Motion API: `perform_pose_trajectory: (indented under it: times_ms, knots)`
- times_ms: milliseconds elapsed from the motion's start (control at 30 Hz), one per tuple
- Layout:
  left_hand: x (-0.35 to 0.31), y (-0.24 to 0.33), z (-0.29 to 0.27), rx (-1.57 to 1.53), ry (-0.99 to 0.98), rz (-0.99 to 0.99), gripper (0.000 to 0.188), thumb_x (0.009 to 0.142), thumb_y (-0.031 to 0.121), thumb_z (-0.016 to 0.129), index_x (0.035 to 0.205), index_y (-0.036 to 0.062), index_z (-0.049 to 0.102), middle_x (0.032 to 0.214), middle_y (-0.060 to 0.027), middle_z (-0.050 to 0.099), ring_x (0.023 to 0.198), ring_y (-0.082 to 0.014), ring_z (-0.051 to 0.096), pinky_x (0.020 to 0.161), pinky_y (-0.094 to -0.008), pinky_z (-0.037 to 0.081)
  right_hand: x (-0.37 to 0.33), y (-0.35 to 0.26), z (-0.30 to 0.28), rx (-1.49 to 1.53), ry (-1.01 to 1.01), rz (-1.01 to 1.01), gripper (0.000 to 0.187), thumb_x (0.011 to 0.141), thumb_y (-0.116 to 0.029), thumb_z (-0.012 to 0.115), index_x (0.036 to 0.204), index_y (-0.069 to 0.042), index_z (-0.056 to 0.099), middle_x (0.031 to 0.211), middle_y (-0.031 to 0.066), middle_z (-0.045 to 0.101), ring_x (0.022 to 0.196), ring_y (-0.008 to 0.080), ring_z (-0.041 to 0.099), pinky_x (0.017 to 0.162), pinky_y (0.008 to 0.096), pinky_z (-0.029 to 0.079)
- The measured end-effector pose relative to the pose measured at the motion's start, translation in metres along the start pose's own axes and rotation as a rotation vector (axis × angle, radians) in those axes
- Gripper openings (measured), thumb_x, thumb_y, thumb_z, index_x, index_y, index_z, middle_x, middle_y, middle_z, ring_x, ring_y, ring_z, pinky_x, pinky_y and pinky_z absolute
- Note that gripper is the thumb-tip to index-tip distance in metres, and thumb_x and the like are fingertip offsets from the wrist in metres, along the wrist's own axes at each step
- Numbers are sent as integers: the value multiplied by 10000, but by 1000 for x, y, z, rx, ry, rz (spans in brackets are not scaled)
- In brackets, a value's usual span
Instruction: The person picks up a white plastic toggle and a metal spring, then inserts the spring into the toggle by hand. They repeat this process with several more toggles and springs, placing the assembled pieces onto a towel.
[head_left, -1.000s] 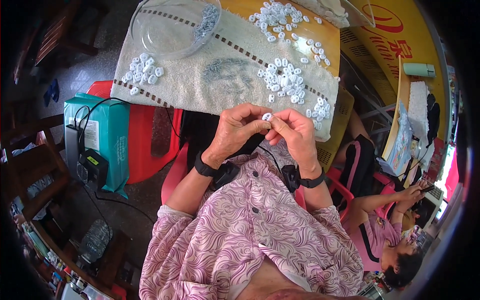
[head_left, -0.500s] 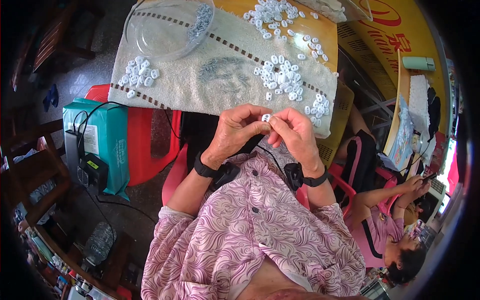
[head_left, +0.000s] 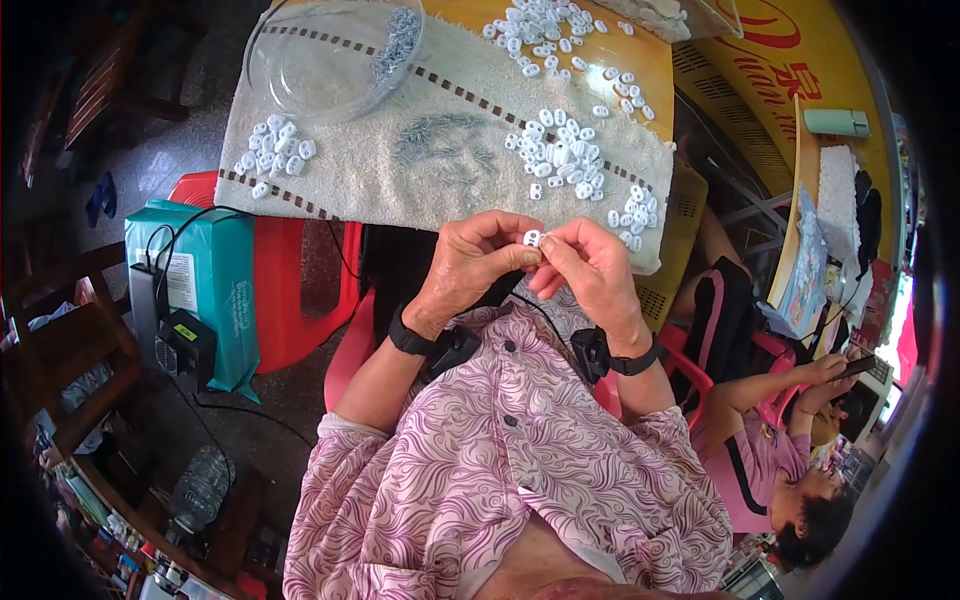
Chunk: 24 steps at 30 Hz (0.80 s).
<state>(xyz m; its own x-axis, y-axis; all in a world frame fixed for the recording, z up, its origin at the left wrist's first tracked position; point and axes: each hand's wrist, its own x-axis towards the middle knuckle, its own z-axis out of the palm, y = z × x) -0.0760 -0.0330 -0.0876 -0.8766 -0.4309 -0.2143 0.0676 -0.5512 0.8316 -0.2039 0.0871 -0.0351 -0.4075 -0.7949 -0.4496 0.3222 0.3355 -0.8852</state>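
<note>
Close in front of my body, above my lap, my left hand (head_left: 478, 258) pinches a small white plastic piece (head_left: 532, 238) with dark holes between thumb and fingertips. My right hand (head_left: 592, 262) is closed in a pinch against the right side of that piece; whatever lies between its fingertips is too small or hidden to make out. Just beyond, on a beige towel (head_left: 330, 190), lie a pile of similar white pieces (head_left: 565, 155), a smaller group (head_left: 633, 215) near the right corner, and a scatter of thin grey metal bits (head_left: 440, 140).
A clear round tub (head_left: 300, 105) holding grey metal bits stands at the back left, near another white heap (head_left: 272, 150). More white pieces (head_left: 540, 28) lie on the bare wood. A red stool (head_left: 300, 270) bears a teal package (head_left: 235, 290). At right sits a person (head_left: 760, 450) holding a phone.
Both hands keep nearly the same place and pinch; the white piece has turned slightly between the fingers. The seated person's phone has shifted a little.
</note>
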Motion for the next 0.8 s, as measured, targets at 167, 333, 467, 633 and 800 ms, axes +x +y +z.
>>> perform_pose_trajectory:
  times_ms: [167, 333, 467, 633, 800]
  knots:
    - [0, 0, 1, -5, 9, -5, 238, 852, -3, 674, 1079, -57, 625, 932, -90, 678, 805, -121, 646, 733, -250, 552, 1, 4, 1, -13, 16, -22, 163, 952, -117, 550, 934, 43, 572, 750, 92, 642, 610, 116, 635, 528, 226, 530]
    - [0, 2, -2, -14, 18, -22, 233, 834, -48, 668, 1065, -45, 632, 920, -85, 678, 814, -131, 658, 739, -255, 557, 2, 4, 3, -4, 27, -40, 166, 955, -122, 554, 968, 40, 585, 760, 91, 649, 619, 120, 641, 534, 224, 531]
    - [0, 5, -1, -53, 33, -9, 240, 828, -39, 679, 1065, -36, 639, 889, -70, 679, 778, -112, 645, 724, -243, 537, 2, 3, 2, 83, 3, -28, 189, 963, -137, 553, 1018, 39, 592, 795, 95, 658, 650, 139, 660, 560, 234, 547]
    - [0, 8, 1, -69, 39, -7, 246, 826, -28, 685, 1069, -30, 646, 873, -63, 681, 764, -102, 637, 723, -239, 525, 3, 4, 1, 137, -6, -32, 200, 966, -148, 549, 1022, 39, 592, 829, 101, 660, 673, 147, 668, 579, 245, 561]
    - [0, 7, -2, -27, 14, -7, 253, 852, -31, 656, 1102, -58, 624, 920, -100, 681, 786, -128, 650, 728, -260, 558, 4, 6, -1, 152, -25, -26, 184, 962, -133, 553, 1015, 39, 593, 836, 97, 659, 671, 145, 666, 576, 246, 563]
